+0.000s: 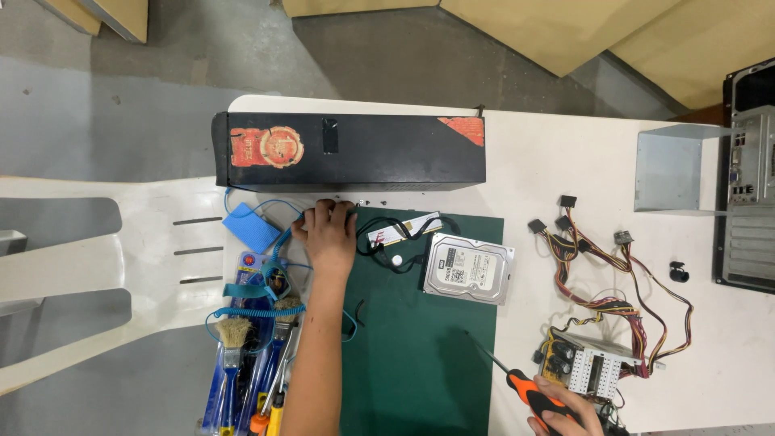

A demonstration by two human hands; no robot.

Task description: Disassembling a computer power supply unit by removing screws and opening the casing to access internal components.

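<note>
Head view
Left arm: my bare forearm runs straight up from the near edge, along the left border of the green mat [420,355].
Left hand: my left hand [327,230] lies palm down at the far left corner of the mat, fingers curled and bunched on the table [565,153] just in front of the black computer case [349,151]. I cannot tell if it pinches anything; small screws [363,203] lie right beside the fingertips.
Right hand: my right hand [561,416] shows only partly at the near edge, clenched around the orange handle of one screwdriver [508,375], whose dark shaft points far and left over the mat.
Counts: one black case lying on its side, one hard drive [468,268] on the mat's right edge, one memory stick [404,229] beside my left hand, one opened power supply board [583,367] with its bundle of coloured cables [622,274].
Left of my arm: two brushes [236,339], one blue pad [251,227], one coiled blue cord [258,312].
Far right: one grey metal cover [674,168] and one open computer chassis [751,178].
</note>
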